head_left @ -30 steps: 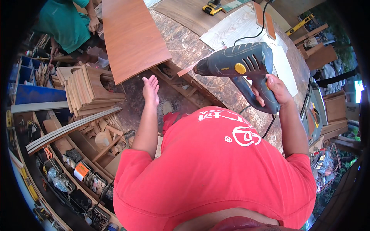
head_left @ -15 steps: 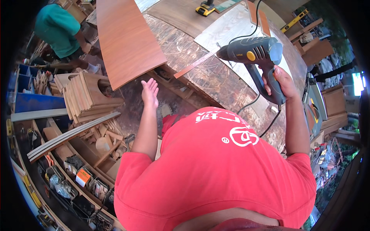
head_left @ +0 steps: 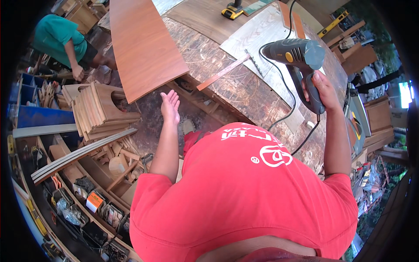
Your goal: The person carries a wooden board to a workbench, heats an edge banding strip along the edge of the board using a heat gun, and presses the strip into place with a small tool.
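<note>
My right hand (head_left: 325, 91) grips the handle of a dark corded heat gun (head_left: 297, 54) with a yellow knob, raised over the right part of the workbench (head_left: 227, 98). The gun's nozzle end faces left. Below the near corner of a long reddish-brown board (head_left: 146, 48), my left hand (head_left: 170, 107) is open, palm up and fingers stretched, apart from the board. A narrow reddish strip (head_left: 220, 75) lies on the bench between the board and the gun. A slim dark piece (head_left: 254, 63) lies by the strip's far end.
The gun's black cord (head_left: 290, 111) loops over a pale sheet (head_left: 257, 37). A yellow-black power tool (head_left: 232, 12) and a yellow level (head_left: 334, 24) are farther back. Stacked wooden panels (head_left: 96, 109) and a parts shelf (head_left: 94, 201) stand left. A co-worker in green (head_left: 59, 41) is at far left.
The heat gun has shifted right, away from the narrow strip, uncovering the slim dark piece. My left hand has barely moved. The co-worker has moved left, with an arm now hanging down.
</note>
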Available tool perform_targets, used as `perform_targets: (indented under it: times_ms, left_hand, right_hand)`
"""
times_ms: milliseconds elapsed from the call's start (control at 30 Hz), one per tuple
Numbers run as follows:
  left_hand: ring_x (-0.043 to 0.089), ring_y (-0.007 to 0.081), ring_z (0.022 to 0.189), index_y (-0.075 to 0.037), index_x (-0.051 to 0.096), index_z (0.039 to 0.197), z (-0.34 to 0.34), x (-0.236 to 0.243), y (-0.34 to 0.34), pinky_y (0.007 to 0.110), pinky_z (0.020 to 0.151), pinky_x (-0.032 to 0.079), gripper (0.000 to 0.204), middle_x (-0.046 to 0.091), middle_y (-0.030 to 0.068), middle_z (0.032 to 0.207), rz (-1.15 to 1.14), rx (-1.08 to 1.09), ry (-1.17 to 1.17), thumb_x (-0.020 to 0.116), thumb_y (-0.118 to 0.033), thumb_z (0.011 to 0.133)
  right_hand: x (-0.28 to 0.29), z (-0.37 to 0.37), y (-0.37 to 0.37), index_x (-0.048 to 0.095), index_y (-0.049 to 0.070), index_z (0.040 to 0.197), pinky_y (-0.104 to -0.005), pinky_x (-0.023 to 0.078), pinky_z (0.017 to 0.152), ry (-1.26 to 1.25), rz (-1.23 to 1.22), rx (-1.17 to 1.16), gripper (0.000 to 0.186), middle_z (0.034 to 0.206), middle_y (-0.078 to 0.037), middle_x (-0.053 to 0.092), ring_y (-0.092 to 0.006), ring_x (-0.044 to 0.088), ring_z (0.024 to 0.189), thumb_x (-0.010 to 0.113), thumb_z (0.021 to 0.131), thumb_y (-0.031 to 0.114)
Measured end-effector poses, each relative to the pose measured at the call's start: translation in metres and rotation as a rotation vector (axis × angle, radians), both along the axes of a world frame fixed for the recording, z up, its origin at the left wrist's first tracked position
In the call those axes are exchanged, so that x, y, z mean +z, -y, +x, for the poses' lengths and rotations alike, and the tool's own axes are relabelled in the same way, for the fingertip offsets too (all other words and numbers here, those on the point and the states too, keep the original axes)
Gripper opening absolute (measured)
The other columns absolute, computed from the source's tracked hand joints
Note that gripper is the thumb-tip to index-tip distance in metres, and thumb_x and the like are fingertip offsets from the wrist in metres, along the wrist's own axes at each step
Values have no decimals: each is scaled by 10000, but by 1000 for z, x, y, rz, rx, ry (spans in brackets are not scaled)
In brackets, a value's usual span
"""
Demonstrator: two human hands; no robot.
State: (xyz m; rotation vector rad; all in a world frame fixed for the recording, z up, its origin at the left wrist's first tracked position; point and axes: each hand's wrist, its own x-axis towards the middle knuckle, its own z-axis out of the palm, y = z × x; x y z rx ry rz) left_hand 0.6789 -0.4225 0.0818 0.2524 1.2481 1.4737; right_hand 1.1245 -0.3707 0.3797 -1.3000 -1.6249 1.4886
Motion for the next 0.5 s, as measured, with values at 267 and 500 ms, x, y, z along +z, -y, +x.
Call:
perform_targets:
  times_ms: [267, 500]
  left_hand:
    - [373, 319, 1347, 28, 417, 1375, -1, -1, 3, 431, 1123, 271, 757, 404, 229, 1428, -1, -3, -2, 250, -595, 978]
    - [358, 319, 1357, 26, 405, 1384, 0, -2, 2, 429, 1132, 248, 765, 392, 226, 1439, 0, -15, 1, 245, -600, 976]
  right_hand:
    - [2, -11, 9, 499, 33, 1116, -249, 465, 542, -29, -60, 65, 504, 823, -80, 583, -127, 558, 579, 490, 948, 508]
    - [-5, -26, 21, 503, 6, 1132, -254, 459, 508, -123, -189, 186, 591, 796, -95, 584, -137, 553, 548, 523, 912, 554]
